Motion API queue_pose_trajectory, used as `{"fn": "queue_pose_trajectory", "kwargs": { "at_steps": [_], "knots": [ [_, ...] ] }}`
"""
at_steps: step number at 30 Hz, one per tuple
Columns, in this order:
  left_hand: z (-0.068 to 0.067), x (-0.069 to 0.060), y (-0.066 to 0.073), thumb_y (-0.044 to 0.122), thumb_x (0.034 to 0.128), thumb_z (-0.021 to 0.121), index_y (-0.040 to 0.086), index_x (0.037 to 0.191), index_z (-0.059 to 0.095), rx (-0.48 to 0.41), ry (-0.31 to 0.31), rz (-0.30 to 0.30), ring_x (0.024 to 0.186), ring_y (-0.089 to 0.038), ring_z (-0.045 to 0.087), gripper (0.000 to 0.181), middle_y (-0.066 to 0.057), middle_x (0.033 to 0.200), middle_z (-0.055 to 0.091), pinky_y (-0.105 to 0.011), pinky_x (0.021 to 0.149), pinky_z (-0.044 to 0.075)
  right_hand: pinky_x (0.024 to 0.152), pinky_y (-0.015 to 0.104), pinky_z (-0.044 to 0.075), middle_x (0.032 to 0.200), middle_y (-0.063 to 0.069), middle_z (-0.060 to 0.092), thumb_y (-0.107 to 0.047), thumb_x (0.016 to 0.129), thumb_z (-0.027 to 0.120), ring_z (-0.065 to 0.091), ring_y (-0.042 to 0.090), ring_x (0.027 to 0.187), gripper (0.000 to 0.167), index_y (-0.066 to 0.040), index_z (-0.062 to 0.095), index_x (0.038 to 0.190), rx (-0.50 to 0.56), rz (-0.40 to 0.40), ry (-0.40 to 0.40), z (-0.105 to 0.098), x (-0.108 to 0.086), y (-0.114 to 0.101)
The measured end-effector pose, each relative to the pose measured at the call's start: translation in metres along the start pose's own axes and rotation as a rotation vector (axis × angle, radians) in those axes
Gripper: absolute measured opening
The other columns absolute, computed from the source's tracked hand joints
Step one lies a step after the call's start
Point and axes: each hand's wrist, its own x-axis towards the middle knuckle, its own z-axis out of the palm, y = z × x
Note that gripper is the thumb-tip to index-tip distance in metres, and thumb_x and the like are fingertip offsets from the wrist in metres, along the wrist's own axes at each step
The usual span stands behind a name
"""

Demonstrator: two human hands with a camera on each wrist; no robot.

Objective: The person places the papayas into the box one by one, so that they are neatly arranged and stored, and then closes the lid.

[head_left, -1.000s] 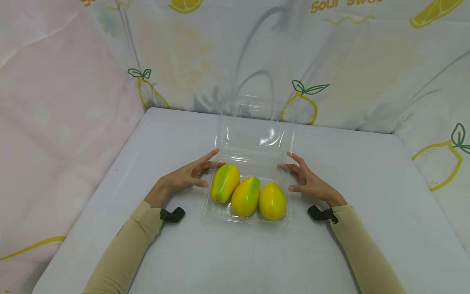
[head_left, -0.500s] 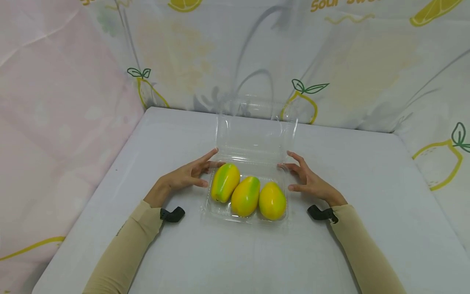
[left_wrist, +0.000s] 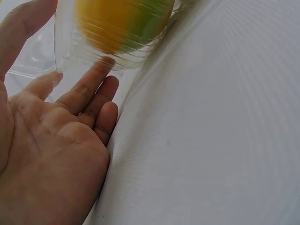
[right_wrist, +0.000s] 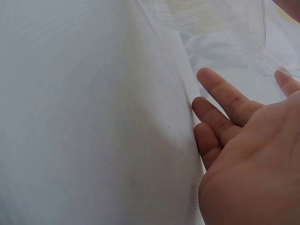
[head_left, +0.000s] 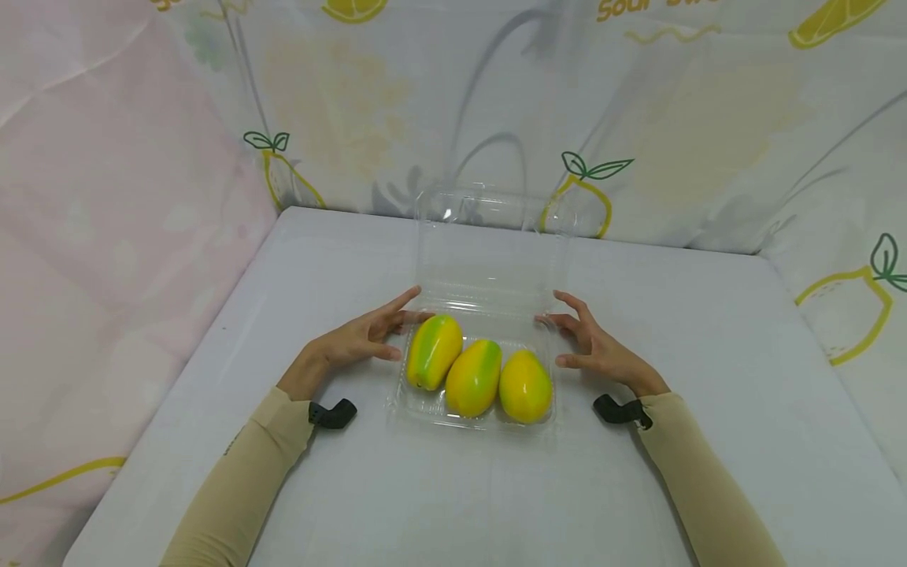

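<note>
Head view: the frame crops orange lettering (head_left: 625, 9) at one o'clock; a mark (head_left: 233, 442) on the left sleeve (head_left: 230, 488), toward eight, is too small to read. Left wrist: a fruit (left_wrist: 124, 23) is cropped at twelve. Right wrist: the right hand (right_wrist: 253, 164) is cut off at four

White table (head_left: 680, 339), pale lemon-print backdrop (head_left: 453, 94), pinkish cloth (head_left: 127, 244) at left

On the table (head_left: 453, 504), three fruits (head_left: 473, 379) lie side by side in a clamshell container (head_left: 442, 422), its lid (head_left: 492, 256) at the far side, the left hand (head_left: 360, 339) at its left, the right hand (head_left: 597, 348) at its right.
</note>
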Motion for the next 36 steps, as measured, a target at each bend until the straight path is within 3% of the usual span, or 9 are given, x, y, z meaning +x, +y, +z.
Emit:
{"fn": "queue_pose_trajectory", "kwargs": {
  "at_steps": [12,19,25,36],
  "knots": [
    [0.0008,-0.0005,0.0044,0.004,0.09,0.064,0.021,0.159,-0.003,-0.025,-0.001,0.013,0.15,-0.03,0.017,0.097,-0.016,0.161,0.026,-0.057,0.12,0.006,0.111,0.007,0.018,0.15,0.026,0.037,0.0,0.088,0.068,0.033,0.001,0.139,0.098,-0.01,-0.003,0.155,-0.01,-0.025,-0.007,-0.0012,0.0013,0.0013],
    [-0.0006,0.0004,0.0021,0.002,0.0901,0.063,0.025,0.159,-0.002,-0.02,-0.005,0.013,0.151,-0.029,0.016,0.097,-0.015,0.161,0.025,-0.057,0.12,0.005,0.111,0.007,0.018,0.151,0.024,0.038,-0.002,0.088,0.069,0.033,0.001,0.139,0.098,-0.012,-0.002,0.155,-0.011,-0.009,0.001,-0.0003,0.0009,-0.0015],
    [-0.0009,0.0008,0.0001,0.003,0.0893,0.065,0.027,0.159,-0.001,-0.025,-0.006,0.015,0.151,-0.028,0.016,0.098,-0.014,0.161,0.025,-0.056,0.121,0.005,0.116,0.015,0.018,0.151,0.023,0.038,-0.002,0.088,0.069,0.033,0.003,0.139,0.097,-0.011,-0.002,0.155,-0.013,-0.009,0.003,0.0002,0.0003,-0.0018],
    [-0.0005,0.0003,0.0,0.006,0.0905,0.064,0.026,0.159,-0.001,-0.024,-0.01,0.015,0.15,-0.028,0.018,0.097,-0.015,0.161,0.026,-0.057,0.12,0.005,0.112,0.008,0.02,0.149,0.025,0.039,-0.001,0.088,0.069,0.034,0.001,0.137,0.096,-0.01,0.0,0.154,-0.012,-0.018,0.008,0.0011,-0.0002,-0.0026]
  ]
}}
